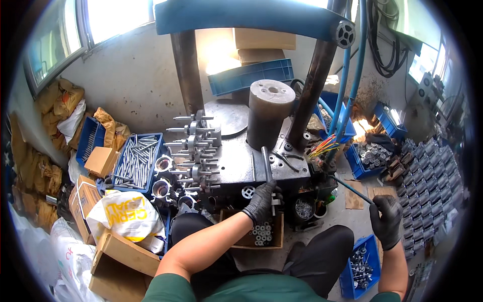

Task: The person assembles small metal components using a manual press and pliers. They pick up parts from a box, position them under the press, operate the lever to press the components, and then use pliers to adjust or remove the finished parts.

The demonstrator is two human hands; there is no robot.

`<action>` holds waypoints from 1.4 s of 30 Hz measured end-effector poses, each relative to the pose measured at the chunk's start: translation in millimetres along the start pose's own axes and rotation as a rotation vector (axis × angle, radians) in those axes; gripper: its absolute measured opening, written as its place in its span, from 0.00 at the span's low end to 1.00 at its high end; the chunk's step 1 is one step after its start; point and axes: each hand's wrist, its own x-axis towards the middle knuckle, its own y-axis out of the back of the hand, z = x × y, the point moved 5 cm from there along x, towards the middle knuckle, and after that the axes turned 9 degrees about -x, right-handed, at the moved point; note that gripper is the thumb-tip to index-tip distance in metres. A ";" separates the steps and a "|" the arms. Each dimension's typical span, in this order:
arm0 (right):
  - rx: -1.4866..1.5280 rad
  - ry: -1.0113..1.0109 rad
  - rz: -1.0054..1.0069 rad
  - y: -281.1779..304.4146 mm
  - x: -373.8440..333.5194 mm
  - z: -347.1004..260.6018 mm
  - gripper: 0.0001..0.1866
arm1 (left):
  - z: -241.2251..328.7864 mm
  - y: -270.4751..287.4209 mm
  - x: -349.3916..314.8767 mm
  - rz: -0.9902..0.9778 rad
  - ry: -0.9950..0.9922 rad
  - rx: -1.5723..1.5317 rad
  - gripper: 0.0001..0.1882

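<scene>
My left hand (263,201), in a black glove, is closed around a steel shaft (266,163) at the front edge of the press table (234,161). The shaft's upper end points toward the thick metal cylinder (271,108) standing on the table. A small metal piece (275,204) shows beside my fingers; whether it joins the shaft is hidden. My right hand (386,221), also gloved, is wrapped round the end of a dark blue-green lever (350,190) coming from the machine's right side. Crankshaft-like parts (195,151) with shafts and discs stand in a row at the table's left.
A blue bin of steel pins (137,162) lies left of the press. Below my left hand is a box of small round parts (261,234). A blue bin of parts (361,269) sits by my right knee. Grey metal castings (430,186) are stacked at far right. Coloured wires (322,146) hang near the press column.
</scene>
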 end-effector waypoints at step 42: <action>0.754 0.153 -0.327 -199.1 38.6 -140.5 0.09 | 231.6 94.6 -151.7 0.182 -0.508 -0.210 0.09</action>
